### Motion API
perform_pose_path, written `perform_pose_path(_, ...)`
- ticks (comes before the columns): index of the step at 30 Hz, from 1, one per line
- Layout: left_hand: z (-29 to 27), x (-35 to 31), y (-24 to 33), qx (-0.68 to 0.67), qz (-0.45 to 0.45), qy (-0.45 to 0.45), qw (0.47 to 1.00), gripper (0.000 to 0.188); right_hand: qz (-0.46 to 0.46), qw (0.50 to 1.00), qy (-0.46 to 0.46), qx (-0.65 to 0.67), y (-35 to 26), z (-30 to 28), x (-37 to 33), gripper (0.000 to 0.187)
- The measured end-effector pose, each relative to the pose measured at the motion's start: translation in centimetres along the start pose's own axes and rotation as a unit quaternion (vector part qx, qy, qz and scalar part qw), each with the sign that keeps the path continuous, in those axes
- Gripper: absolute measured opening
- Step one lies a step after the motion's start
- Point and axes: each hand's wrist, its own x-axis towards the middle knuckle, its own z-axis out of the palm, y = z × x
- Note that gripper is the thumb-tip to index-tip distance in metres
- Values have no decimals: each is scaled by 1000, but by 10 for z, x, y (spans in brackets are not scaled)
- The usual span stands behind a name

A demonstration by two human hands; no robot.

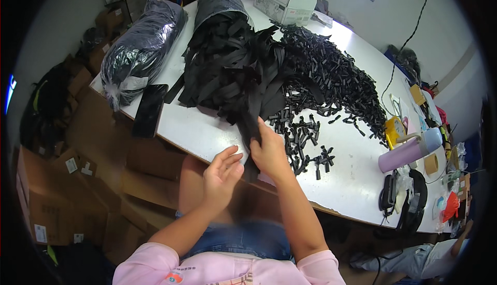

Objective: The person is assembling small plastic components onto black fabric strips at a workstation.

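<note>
Head view, from my end. Both forearms come up from the lower edge, elbows spread, wrists converging at the near edge of the white table (352, 181). Right hand (268, 151) reaches farther forward, back of the hand uppermost, thumb and fingers pinched around a black strap (251, 131). Left hand (221, 175) sits lower and just beside it, half-curled, palm turned toward the strap, fingers loose with nothing between them; whether a fingertip brushes the strap I can't tell.

Room: the table's front edge slants down to the right, passing under the hands. I note bare white surface left of the right hand, up to the black phone-like slab (150, 110) at the edge, and a broader bare stretch to the right, as far as the lilac tumbler (399, 155). Forward, the way is crowded: a heap of black straps (222, 73) directly ahead, a spread of small black pieces (336, 73) ahead and right, its loose stragglers near the right wrist.

Held strap: upper part runs into the heap beyond the fingertips; it passes through the right-hand grip, and its lower part hangs below at the table edge, right of the left fingertips.
</note>
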Motion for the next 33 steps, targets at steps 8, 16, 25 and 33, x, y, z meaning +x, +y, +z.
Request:
perform_pose_path(8, 11, 24, 3, -306, -281, -152, 897, 54, -31, 996, -87, 12, -46, -43, -71, 50)
perform_pose_path(16, 14, 9, 2, -412, -239, -209, 854, 73, -100, 994, -36, 21, -39, -40, -99, 47)
perform_pose_path(25, 14, 9, -7, -274, -168, -218, 921, 22, 25, 969, -5, 245, -20, -26, -123, 36)
perform_pose_path(33, 17, -17, -6, 143, -168, -252, 942, 29, 97, 904, 118, 398, -24, -52, -103, 45)
